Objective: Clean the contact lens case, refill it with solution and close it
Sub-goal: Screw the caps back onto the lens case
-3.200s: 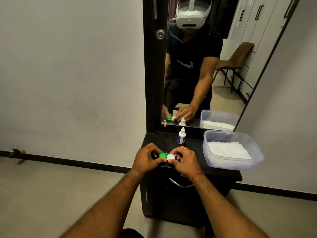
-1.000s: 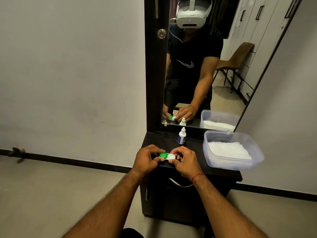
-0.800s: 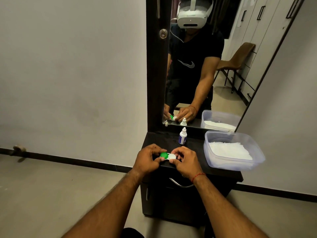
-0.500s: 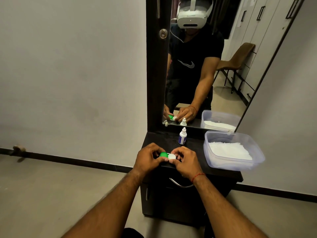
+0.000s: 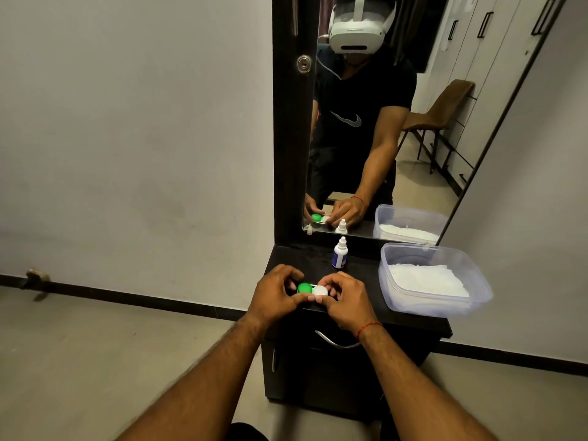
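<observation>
Case (image 5: 312,289) sits at the front edge of the dark counter (image 5: 410,318), pinched between both hands. It's a small twin-well contact lens case: green cap (image 5: 304,287) on the left well, white cap (image 5: 320,290) on the right, both caps on, short white bridge between them. Left hand (image 5: 274,297) is curled around the green end, thumb and fingers closed on it. Right hand (image 5: 345,300) is curled around the white end, fingertips on the cap rim; red thread (image 5: 367,327) at that wrist. Solution bottle (image 5: 339,253) stands upright further back, near the mirror (image 5: 375,122), white dropper top, blue label, cap on. Clear plastic tub (image 5: 445,308) to the right holds folded white tissue (image 5: 426,280). Mirror reflection shows the same two-handed grip on the case.
</observation>
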